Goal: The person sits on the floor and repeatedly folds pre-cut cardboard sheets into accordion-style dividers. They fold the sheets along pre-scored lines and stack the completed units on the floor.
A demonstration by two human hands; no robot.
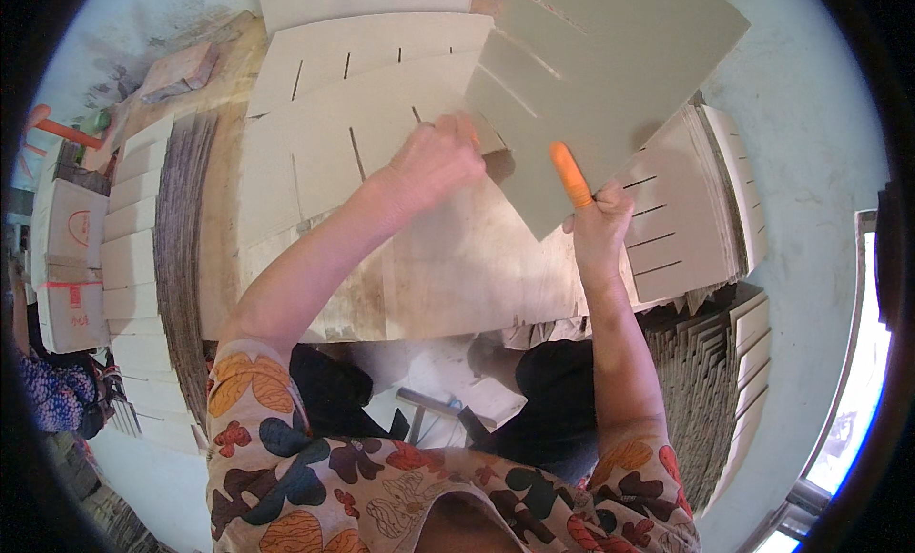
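Observation:
A grey cardboard sheet [629, 74] with slots cut into one side is held raised and tilted over the wooden table [457, 281]. My right hand [604, 217] grips its near edge, and an orange finger cot covers the digit lying on its face. My left hand [436, 163] is blurred, with its fingers curled beside the sheet's left corner. Whether it pinches anything is unclear. Under and beyond that hand lie pale slotted cardboard sheets [329, 145], overlapping on the table. Another slotted sheet [372, 45] shows behind them.
Stacked slotted cardboard [679, 210] stands at the table's right, with more bundles [693, 381] below. A long cardboard stack [182, 231] runs along the left, beside a carton [71, 267]. A brick [179, 70] lies at the back left. Another person's patterned clothing [57, 388] shows far left.

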